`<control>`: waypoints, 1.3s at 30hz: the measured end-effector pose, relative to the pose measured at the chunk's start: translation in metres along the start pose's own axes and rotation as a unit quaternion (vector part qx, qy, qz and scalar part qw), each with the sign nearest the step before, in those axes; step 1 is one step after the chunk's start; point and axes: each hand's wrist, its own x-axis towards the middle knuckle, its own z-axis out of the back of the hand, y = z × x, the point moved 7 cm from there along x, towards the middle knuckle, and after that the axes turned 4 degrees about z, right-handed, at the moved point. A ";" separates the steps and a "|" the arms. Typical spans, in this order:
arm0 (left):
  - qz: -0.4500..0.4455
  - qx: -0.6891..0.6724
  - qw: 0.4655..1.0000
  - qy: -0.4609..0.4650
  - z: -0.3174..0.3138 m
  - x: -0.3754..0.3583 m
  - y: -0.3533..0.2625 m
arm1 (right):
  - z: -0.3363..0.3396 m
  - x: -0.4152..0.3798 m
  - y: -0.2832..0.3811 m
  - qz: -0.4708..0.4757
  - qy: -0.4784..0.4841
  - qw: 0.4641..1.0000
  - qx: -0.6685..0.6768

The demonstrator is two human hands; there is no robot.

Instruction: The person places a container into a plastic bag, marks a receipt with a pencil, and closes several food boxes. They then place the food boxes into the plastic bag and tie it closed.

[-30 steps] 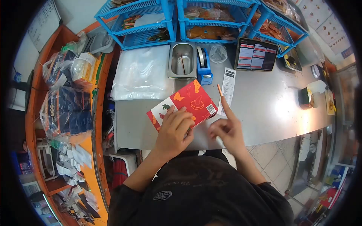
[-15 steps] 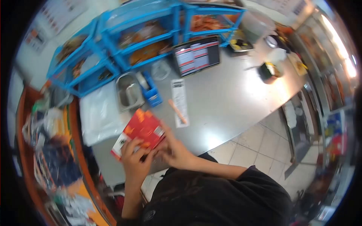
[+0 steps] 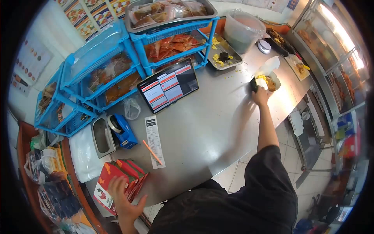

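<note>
At the lower left, a red and white cardboard box with a printed logo stands on the steel table. My left hand lies against its near side, fingers spread. Over on the right, my right hand has its fingers around the near edge of an open food box, dark outside. Yellow and brown food shows inside it, and its pale lid stands up at the back. Some of my right fingertips are hidden by the box wall.
Blue stacked baskets of packed food line the back. A tablet, receipt, orange stick, blue tape dispenser and steel container lie nearer. A tray, plastic bucket and glass display case are further right.
Both hands were on the red box, held above the table. Now it stands on the table with my left hand on it, while my right hand has moved right to the food box.
</note>
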 end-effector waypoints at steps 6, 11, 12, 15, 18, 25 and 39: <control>-0.148 -0.082 0.985 0.039 -0.081 0.063 -0.077 | 0.027 -0.143 0.091 0.125 0.109 0.982 0.086; -0.103 -0.168 0.980 0.024 -0.126 0.117 -0.099 | 0.134 -0.203 0.148 0.227 -0.088 0.894 0.376; -0.110 -0.201 0.973 0.007 -0.132 0.125 -0.099 | 0.136 -0.201 0.156 0.234 -0.074 0.890 0.385; -0.094 -0.238 0.967 0.006 -0.153 0.131 -0.078 | 0.156 -0.190 0.186 0.304 -0.160 0.892 0.294; -0.082 -0.254 0.964 -0.008 -0.148 0.129 -0.060 | 0.102 -0.178 0.189 0.266 0.140 0.855 0.422; -0.140 -0.334 0.932 -0.028 -0.143 0.134 -0.039 | 0.099 -0.182 0.193 0.337 0.025 0.771 0.539; 0.092 -0.152 0.949 0.262 -0.166 0.057 -0.020 | 0.107 -0.272 0.185 0.482 0.269 0.743 0.379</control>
